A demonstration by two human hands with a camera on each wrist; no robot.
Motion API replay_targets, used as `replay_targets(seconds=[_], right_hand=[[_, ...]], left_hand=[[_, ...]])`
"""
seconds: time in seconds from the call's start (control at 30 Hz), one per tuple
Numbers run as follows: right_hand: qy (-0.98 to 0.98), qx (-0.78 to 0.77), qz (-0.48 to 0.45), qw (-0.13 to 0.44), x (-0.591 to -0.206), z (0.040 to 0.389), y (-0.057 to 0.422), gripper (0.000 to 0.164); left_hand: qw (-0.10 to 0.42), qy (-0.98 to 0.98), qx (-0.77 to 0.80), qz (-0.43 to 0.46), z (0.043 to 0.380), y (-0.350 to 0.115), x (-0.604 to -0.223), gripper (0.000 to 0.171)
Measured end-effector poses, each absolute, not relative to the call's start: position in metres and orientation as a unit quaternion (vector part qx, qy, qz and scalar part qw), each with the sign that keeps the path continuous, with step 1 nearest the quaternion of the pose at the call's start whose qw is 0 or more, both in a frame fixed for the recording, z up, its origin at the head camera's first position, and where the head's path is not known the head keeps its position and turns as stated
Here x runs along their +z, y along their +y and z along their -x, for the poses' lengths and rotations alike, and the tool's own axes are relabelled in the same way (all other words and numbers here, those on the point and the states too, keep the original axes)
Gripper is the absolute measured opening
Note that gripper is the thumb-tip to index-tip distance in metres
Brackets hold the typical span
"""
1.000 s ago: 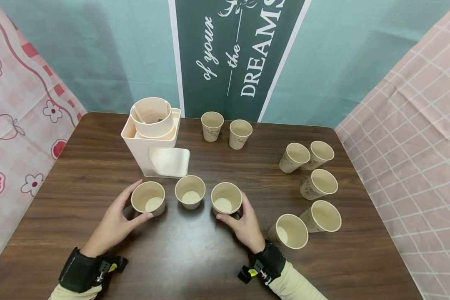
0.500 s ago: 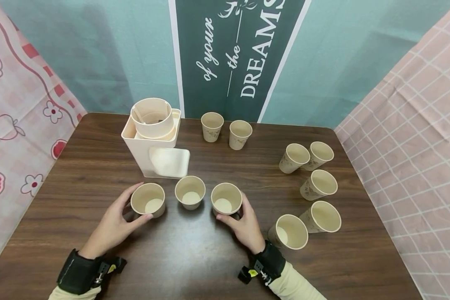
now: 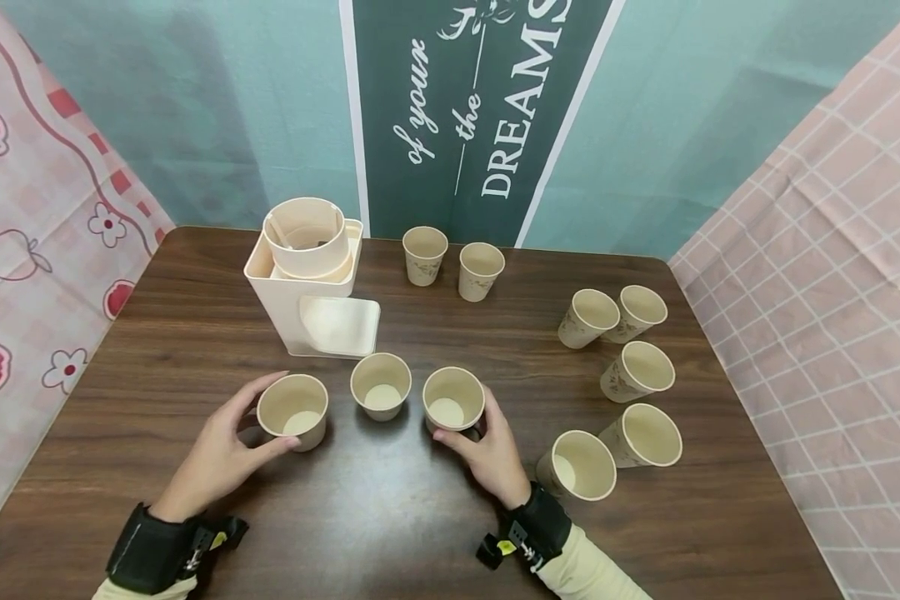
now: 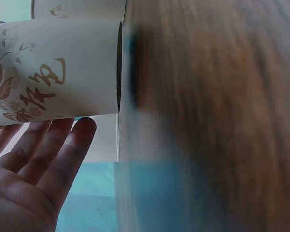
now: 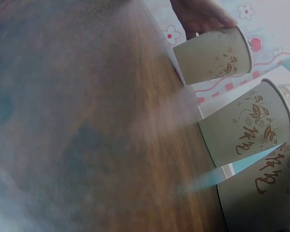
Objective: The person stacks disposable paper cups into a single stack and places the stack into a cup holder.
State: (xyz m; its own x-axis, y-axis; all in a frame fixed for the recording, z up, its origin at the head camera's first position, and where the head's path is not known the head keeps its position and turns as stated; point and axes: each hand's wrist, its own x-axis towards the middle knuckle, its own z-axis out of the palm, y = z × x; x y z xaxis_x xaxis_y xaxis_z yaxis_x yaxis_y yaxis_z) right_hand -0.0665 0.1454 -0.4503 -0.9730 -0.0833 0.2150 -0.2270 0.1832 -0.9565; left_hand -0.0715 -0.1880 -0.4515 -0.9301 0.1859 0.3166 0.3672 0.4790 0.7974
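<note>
Three beige paper cups stand in a row in front of me, mouths up. My left hand grips the left paper cup between thumb and fingers; in the left wrist view this cup shows brown leaf print and lettering. The middle paper cup is untouched, between my hands. My right hand holds the right paper cup from its right side, thumb at the near side and fingers mostly hidden behind. In the right wrist view the held cup sits nearest the camera.
A cream container with a round cylinder in its top stands behind the left cup, beside a small tray-like ledge. Two paper cups stand at the back; several more cups are on the right. Cloths hang around the wooden table.
My left hand has drawn the left cup slightly toward me and to the left, away from the middle cup. The right hand and its cup have stayed in place.
</note>
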Motion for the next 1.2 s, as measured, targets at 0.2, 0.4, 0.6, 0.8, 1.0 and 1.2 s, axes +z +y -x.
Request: replay_targets(seconds=[0.2, 0.4, 0.6, 0.8, 1.0, 1.2], right_hand=[[-0.778, 0.616, -0.107, 0.063, -0.466, 0.07, 0.149, 0.077], [-0.776, 0.62, -0.103, 0.058, -0.474, 0.072, 0.152, 0.078], [-0.773, 0.623, -0.104, 0.056, -0.473, 0.072, 0.151, 0.078], [-0.768, 0.629, -0.102, 0.059, -0.474, 0.072, 0.151, 0.079], [-0.77, 0.63, -0.093, 0.05, -0.472, 0.071, 0.15, 0.078], [-0.771, 0.629, -0.088, 0.047, -0.476, 0.072, 0.151, 0.079]], left_hand=[[0.103, -0.853, -0.486, 0.16, 0.071, -0.19, -0.447, 0.081], [0.115, -0.85, -0.486, 0.165, 0.071, -0.191, -0.443, 0.084], [0.124, -0.846, -0.486, 0.182, 0.071, -0.19, -0.434, 0.086], [0.12, -0.843, -0.485, 0.199, 0.073, -0.188, -0.425, 0.085], [0.115, -0.842, -0.488, 0.201, 0.075, -0.183, -0.419, 0.082], [0.115, -0.84, -0.485, 0.214, 0.077, -0.175, -0.411, 0.081]])
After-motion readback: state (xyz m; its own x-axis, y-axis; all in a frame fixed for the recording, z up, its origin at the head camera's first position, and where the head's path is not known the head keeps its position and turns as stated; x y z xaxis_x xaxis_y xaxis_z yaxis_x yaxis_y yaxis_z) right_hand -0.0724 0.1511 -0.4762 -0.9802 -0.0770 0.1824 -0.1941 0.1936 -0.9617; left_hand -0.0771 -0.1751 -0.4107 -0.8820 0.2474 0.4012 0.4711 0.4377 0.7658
